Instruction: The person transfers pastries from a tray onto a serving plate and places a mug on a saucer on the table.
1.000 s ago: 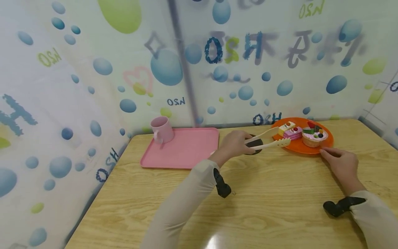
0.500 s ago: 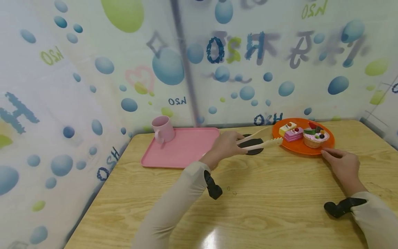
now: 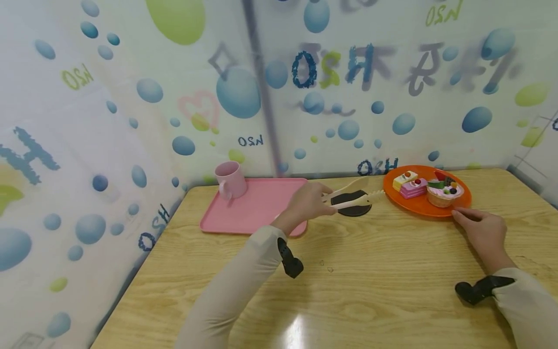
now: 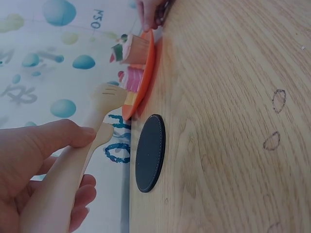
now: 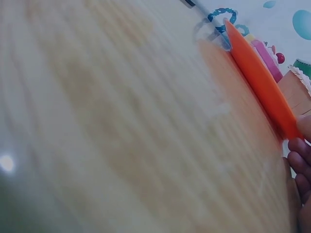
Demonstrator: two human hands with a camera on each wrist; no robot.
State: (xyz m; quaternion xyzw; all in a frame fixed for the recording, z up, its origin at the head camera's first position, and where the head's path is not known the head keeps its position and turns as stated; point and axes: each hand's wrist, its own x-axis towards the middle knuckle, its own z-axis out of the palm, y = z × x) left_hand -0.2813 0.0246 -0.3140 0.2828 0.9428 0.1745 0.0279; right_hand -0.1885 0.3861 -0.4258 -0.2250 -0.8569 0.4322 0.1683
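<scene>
My left hand (image 3: 307, 201) grips cream-coloured serving tongs (image 4: 68, 170), held above the right end of the pink tray. The tongs' tips point right, over a round black coaster (image 3: 355, 209), with nothing between them. With thumb and fingers my right hand (image 3: 484, 235) pinches the near rim of an orange plate (image 5: 265, 80) at the back right. On that plate lie a yellow cake slice (image 3: 403, 180), a pink cake slice (image 3: 413, 189) with a red cherry, and a fruit-topped tart (image 3: 442, 194).
A pink tray (image 3: 248, 218) lies at the back left of the wooden table (image 3: 348, 291). At its far left corner stands a pink mug (image 3: 231, 180). Behind the table hangs a white cloth wall (image 3: 287, 121) with blue and green spots.
My left hand has moved left with the tongs, whose tips have drawn away from the cakes and now hang over the coaster. The right hand still holds the plate's rim.
</scene>
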